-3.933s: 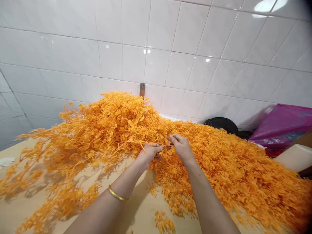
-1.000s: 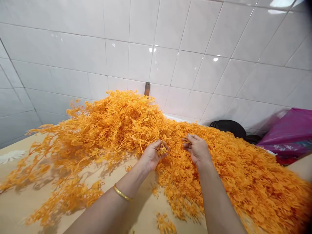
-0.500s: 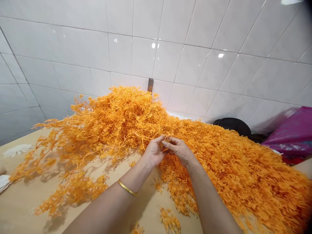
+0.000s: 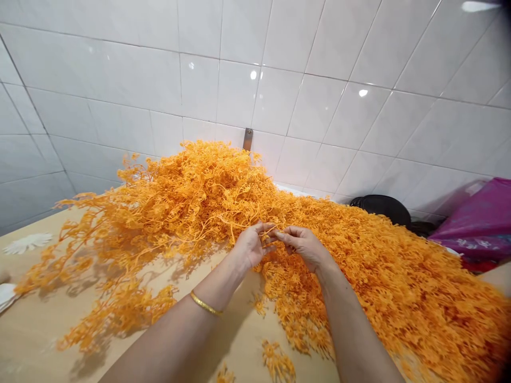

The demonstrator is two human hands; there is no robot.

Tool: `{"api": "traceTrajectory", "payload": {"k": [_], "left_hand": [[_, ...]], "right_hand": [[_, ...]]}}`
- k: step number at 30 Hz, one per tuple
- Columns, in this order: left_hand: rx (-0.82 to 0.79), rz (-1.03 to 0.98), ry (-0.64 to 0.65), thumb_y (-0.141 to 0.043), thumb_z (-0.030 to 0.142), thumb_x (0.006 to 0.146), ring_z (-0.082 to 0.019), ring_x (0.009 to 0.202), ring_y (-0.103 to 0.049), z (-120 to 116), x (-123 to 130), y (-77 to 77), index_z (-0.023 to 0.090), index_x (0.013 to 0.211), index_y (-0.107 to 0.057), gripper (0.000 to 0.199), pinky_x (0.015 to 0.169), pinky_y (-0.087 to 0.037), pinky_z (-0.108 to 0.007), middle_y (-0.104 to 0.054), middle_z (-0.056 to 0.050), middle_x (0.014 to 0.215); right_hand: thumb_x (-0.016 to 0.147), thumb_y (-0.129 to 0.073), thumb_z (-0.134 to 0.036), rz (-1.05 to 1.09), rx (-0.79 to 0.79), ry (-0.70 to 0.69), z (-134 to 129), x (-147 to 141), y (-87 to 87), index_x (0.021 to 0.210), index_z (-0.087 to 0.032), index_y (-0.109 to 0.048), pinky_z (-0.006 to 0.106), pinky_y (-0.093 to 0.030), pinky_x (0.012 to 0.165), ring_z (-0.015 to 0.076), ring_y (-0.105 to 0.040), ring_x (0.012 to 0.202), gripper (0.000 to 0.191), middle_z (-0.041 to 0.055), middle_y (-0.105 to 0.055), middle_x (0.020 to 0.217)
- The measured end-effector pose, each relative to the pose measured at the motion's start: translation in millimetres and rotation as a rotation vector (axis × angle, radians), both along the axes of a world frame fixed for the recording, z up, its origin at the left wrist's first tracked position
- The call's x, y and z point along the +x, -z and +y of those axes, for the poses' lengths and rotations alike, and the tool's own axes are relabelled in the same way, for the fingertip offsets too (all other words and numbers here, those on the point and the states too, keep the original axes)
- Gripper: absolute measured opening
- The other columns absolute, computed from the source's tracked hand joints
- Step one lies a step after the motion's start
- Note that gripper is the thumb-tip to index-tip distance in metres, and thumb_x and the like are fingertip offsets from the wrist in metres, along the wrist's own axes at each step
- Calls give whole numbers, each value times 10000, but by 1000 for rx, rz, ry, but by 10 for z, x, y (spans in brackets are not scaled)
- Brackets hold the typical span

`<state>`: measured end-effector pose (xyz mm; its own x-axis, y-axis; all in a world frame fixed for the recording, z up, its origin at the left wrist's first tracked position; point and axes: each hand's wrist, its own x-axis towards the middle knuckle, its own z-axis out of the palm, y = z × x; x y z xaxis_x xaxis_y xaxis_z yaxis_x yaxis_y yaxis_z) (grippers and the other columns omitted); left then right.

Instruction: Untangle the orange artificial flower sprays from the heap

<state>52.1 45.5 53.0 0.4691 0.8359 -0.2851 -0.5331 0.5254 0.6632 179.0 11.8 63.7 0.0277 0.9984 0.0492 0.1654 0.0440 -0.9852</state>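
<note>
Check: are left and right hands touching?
Cannot tell. Head view: left hand and right hand are so close at the fingers that neither contact nor gap shows.

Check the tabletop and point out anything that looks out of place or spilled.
A small orange cluster lies loose on the table, apart from the big orange heap. A white, jagged-edged piece at the left also stands out among the orange. Nothing looks clearly damaged.
</note>
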Motion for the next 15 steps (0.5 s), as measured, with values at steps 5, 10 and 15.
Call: {"api": "traceTrajectory", "payload": {"k": [5, 10, 15], "left_hand": [[53, 177, 36, -383, 384, 797, -133, 592, -556, 8, -23, 8, 140, 768, -527, 285, 583, -428, -272, -586, -52, 671], [270, 412, 8, -542, 499, 656, -92, 416, -471, -76, 48, 56, 160, 650, -486, 343, 433, -345, -219, -501, 14, 545], [424, 532, -78, -539, 491, 664, -70, 319, -336, -123, 104, 62, 191, 577, -430, 331, 385, -251, -210, -320, 71, 382]], "right_hand": [[563, -663, -445, 110, 98, 101, -22, 163, -95, 501, -155, -464, 209, -237, 422, 49, -312, 426, 357, -52, -399, 474], [608, -604, -487, 76, 311, 400, 23, 211, -67, 475, -177, -402, 218, -199, 400, 60, -249, 421, 393, -55, -325, 455], [689, -519, -472, -99, 481, 676, 70, 169, 24, 479, -199, -312, 235, -190, 425, 79, -191, 451, 402, -57, -216, 475]]}}
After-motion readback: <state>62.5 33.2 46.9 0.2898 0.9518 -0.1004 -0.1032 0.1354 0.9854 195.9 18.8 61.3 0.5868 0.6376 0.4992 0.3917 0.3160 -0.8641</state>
